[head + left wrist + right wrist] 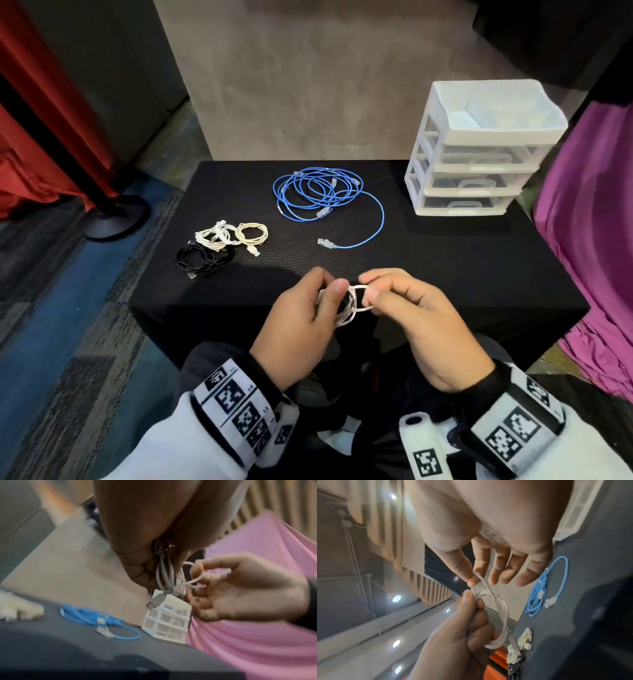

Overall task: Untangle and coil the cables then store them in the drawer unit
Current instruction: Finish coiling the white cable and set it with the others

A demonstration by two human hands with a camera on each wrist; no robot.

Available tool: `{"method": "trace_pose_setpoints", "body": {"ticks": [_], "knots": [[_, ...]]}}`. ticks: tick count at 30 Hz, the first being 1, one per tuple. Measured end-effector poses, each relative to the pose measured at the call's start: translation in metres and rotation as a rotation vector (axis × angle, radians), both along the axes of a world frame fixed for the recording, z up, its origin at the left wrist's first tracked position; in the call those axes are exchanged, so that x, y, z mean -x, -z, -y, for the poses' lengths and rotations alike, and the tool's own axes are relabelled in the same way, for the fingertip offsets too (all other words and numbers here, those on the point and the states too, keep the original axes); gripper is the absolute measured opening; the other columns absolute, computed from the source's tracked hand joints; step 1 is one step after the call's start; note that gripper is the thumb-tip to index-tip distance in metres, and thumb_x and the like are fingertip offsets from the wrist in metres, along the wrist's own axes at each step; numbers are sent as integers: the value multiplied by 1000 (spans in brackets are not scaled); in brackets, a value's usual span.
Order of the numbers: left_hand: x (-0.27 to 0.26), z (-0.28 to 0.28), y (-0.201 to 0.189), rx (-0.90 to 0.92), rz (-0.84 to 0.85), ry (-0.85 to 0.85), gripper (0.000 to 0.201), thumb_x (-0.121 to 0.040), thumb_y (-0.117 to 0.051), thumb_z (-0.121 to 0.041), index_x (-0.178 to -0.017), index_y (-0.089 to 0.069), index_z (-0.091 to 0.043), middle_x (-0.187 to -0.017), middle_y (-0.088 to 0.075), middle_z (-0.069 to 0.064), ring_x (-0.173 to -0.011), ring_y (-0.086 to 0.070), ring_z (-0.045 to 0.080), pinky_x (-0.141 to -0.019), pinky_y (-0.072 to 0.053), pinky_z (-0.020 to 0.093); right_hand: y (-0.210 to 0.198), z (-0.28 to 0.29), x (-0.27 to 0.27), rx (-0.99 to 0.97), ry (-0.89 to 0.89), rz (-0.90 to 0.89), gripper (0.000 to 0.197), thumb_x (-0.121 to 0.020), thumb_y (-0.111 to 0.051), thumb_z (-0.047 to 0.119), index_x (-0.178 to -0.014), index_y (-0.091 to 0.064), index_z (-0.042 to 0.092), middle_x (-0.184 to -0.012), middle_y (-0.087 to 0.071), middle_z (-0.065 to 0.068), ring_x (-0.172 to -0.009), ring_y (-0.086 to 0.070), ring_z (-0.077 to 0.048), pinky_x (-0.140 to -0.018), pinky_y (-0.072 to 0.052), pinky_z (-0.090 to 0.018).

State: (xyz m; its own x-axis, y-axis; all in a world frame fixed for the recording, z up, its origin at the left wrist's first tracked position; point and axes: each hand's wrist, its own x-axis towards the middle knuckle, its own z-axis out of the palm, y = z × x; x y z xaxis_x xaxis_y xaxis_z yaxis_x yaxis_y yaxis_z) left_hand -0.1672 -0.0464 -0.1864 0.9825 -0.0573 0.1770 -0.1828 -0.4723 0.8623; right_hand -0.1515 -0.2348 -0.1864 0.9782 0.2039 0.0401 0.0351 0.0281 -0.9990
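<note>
A small coil of white cable hangs between both hands above the table's near edge. My left hand grips the coil's bundled loops. My right hand pinches a strand of it between thumb and index finger, other fingers spread. A tangled blue cable lies mid-table. Coiled white, cream and black cables sit to the left. The white drawer unit stands at the back right, drawers closed.
The black table has bare surface in front of the drawer unit. A magenta cloth hangs at the right. A red curtain and a black stand base are on the left floor.
</note>
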Motion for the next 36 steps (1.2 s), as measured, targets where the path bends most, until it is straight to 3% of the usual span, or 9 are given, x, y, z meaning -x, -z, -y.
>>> {"method": "trace_pose_setpoints", "body": {"ticks": [4, 8, 13, 17, 20, 24, 27, 30, 36], "knots": [[-7, -9, 0, -134, 28, 76, 27, -105, -50, -43, -87, -53, -24, -71, -61, -3, -67, -57, 13, -69, -49, 41, -9, 8, -1, 106, -116, -5, 21, -104, -62, 12, -84, -67, 6, -73, -57, -7, -69, -52, -18, -72, -43, -33], [-12, -21, -1, -166, -111, 253, 23, -103, -57, -39, -86, -56, -23, -72, -60, -3, -66, -51, 5, -69, -48, 40, -7, 21, -5, 244, -141, 9, 20, -104, -63, 22, -87, -73, 17, -67, -53, -9, -62, -45, -18, -64, -39, -38], [-4, -17, -2, 83, -119, 169, 27, -104, -56, -30, -84, -56, -11, -61, -50, -9, -58, -47, 8, -62, -45, 32, 7, 22, -4, 395, -47, 163, 14, -95, -76, 17, -92, -80, 31, -85, -66, -2, -73, -64, -19, -77, -54, -41], [1, 1, -7, 451, -221, 43, 29, -107, -47, -24, -84, -50, -7, -57, -41, -7, -48, -36, 7, -64, -44, 40, 10, 5, 4, 92, -42, -4, 16, -102, -66, 17, -100, -80, 13, -96, -75, -20, -89, -71, -22, -95, -59, -51], [1, 11, -9, 534, -198, -48, 30, -109, -43, -20, -82, -49, -9, -57, -46, -10, -47, -38, 5, -53, -42, 24, 6, -9, 13, -96, -79, -121, 23, -102, -65, 26, -111, -79, 9, -108, -75, -24, -109, -72, -37, -105, -53, -60], [0, 10, -4, 547, -182, -77, 30, -109, -45, -23, -83, -50, -8, -63, -38, 0, -49, -33, 10, -54, -43, 22, 7, -7, 9, 60, -28, -44, 16, -97, -71, 30, -107, -83, 24, -104, -76, -11, -102, -71, -28, -99, -55, -47], [1, 7, -4, 580, -220, -70, 31, -108, -46, -26, -83, -49, -9, -64, -35, -1, -50, -30, 10, -57, -45, 24, 9, 0, 6, 47, -63, -97, 16, -94, -75, 33, -99, -81, 19, -93, -64, -28, -80, -51, -26, -76, -45, -41], [2, 5, -6, 667, -293, -49, 31, -107, -48, -31, -84, -50, -11, -66, -30, 0, -49, -26, 10, -59, -42, 26, 9, 6, 3, 20, -88, -147, 10, -94, -74, 21, -91, -80, 13, -79, -59, -13, -71, -49, -18, -66, -43, -31], [2, 8, -10, 716, -298, 13, 30, -108, -46, -28, -85, -49, -9, -65, -30, 0, -47, -25, 8, -52, -40, 21, 1, -3, 2, -196, -27, -196, 17, -97, -65, 9, -104, -78, 0, -93, -76, -21, -83, -71, -25, -78, -61, -32]]}}
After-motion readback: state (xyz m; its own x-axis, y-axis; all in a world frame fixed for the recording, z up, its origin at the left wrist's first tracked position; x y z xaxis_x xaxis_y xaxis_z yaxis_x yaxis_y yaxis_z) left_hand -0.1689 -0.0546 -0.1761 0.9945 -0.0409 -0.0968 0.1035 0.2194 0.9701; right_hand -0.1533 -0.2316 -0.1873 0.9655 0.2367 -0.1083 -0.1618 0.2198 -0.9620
